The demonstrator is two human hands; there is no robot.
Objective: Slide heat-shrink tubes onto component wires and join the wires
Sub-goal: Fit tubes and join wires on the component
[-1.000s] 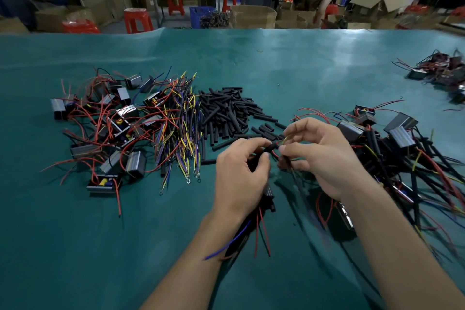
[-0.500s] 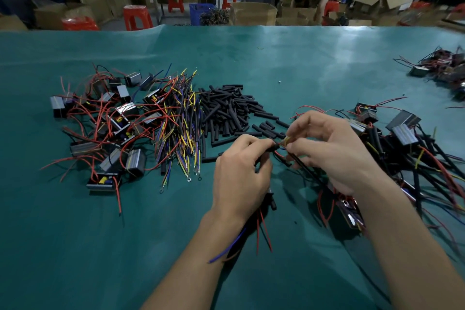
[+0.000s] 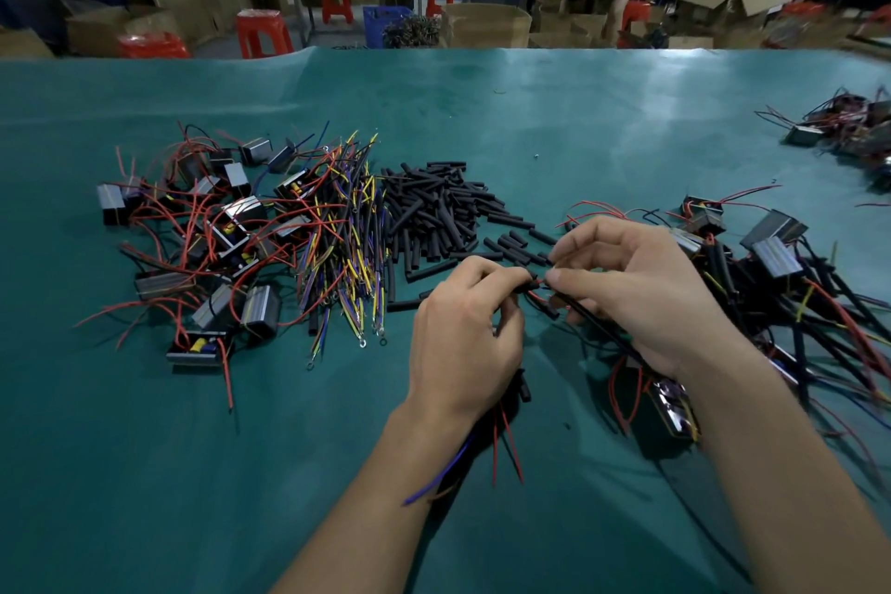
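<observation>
Cardboard boxes and red stools crowd the workshop beyond the far edge of the green surface where I work. Near the middle of it, my left hand pinches a black heat-shrink tube between thumb and forefinger, with a bundle of red and blue wires trailing from under its palm toward the near edge. My right hand is curled too, its fingertips pinching a thin wire end right at the tube's mouth. Loose tubes lie heaped just beyond my hands; cut wires and boxed components spread toward the left edge, and more wired components pile at the right.
</observation>
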